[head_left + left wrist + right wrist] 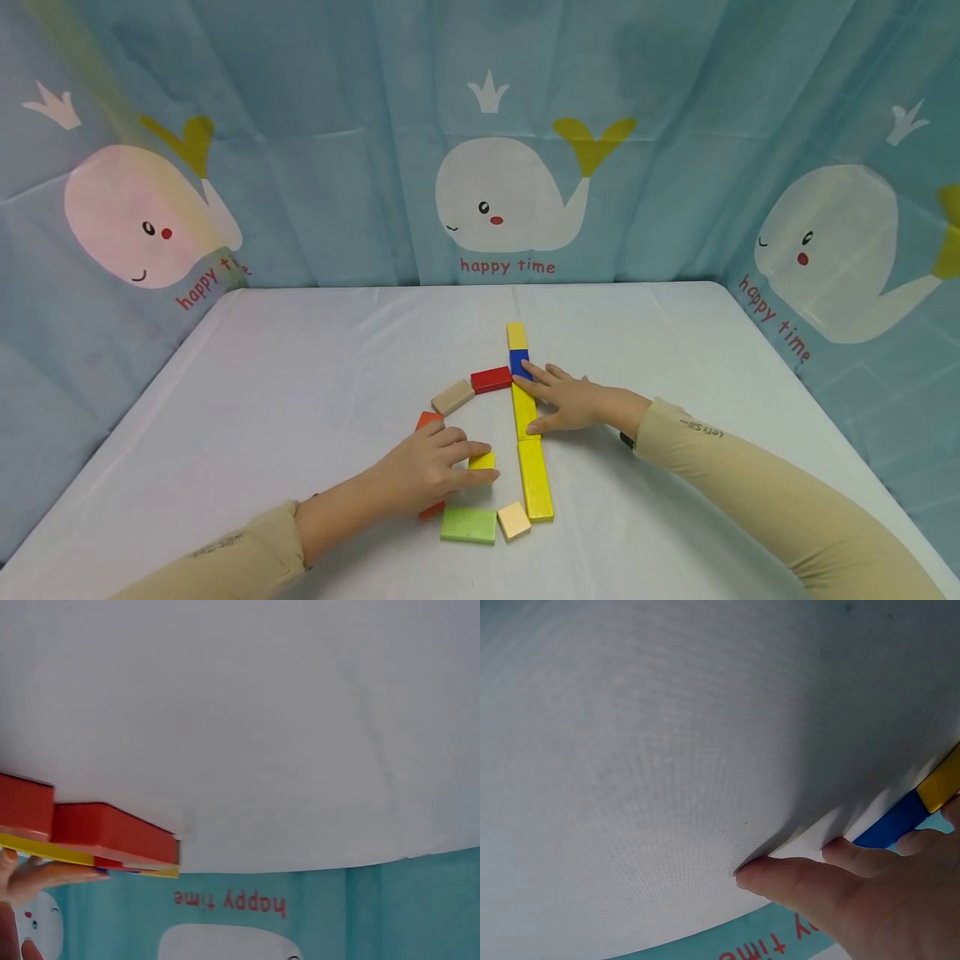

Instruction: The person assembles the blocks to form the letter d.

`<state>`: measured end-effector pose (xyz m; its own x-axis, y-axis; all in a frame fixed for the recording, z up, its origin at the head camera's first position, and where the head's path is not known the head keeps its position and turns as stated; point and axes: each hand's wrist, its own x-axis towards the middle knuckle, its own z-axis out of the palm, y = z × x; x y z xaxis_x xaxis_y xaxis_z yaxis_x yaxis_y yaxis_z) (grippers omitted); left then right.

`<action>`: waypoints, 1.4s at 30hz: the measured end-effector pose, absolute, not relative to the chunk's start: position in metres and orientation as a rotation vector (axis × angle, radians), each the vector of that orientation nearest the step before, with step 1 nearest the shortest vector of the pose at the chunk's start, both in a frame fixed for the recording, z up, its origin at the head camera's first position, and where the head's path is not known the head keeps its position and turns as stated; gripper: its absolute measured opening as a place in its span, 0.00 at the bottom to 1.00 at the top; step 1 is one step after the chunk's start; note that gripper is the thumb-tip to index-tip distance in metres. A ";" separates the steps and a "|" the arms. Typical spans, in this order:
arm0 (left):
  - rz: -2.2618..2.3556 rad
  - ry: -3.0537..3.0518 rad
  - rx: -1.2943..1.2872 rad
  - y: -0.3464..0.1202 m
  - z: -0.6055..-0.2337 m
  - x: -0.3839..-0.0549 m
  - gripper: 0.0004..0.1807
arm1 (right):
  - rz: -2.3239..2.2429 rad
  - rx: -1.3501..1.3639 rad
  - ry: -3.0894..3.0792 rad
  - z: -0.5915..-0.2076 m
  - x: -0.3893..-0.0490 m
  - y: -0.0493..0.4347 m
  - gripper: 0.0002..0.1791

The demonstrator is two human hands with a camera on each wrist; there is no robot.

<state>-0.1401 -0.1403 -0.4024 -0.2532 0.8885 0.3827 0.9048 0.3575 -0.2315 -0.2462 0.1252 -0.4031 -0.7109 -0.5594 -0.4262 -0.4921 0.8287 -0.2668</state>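
Observation:
In the head view my left hand (423, 468) pinches a small yellow block (482, 461) between thumb and fingers, inside a curve of blocks. Fingers spread, my right hand (573, 400) touches the straight column beside it, near a blue block (518, 363) and a long yellow block (524, 412). That column also has a yellow block (516, 336) at its far end and another long yellow one (536, 482) at its near end. The left wrist view shows red blocks (124, 832) close by; the pinched block is out of that view.
The curve left of the column has a red block (491, 380), a tan block (453, 397), an orange-red block (429, 418), partly covered red below, a green block (468, 525) and a pale wooden block (513, 521). A whale-print curtain (315, 208) surrounds the white table (315, 358).

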 end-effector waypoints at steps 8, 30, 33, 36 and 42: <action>-0.010 -2.065 -1.745 -0.113 -0.403 -0.131 0.20 | -0.191 -0.781 2.514 -0.403 -0.247 0.127 0.49; 0.074 -2.249 -1.868 -0.078 -0.416 -0.111 0.17 | -0.190 -0.800 2.513 -0.400 -0.244 0.122 0.47; 0.096 -2.293 -1.876 -0.077 -0.414 -0.110 0.18 | -0.189 -0.798 2.513 -0.399 -0.244 0.123 0.47; 0.120 -2.323 -1.883 -0.076 -0.412 -0.110 0.19 | -0.191 -0.798 2.511 -0.398 -0.244 0.123 0.48; 0.115 -2.427 -1.867 -0.079 -0.405 -0.114 0.21 | -0.199 -0.801 2.497 -0.400 -0.245 0.124 0.48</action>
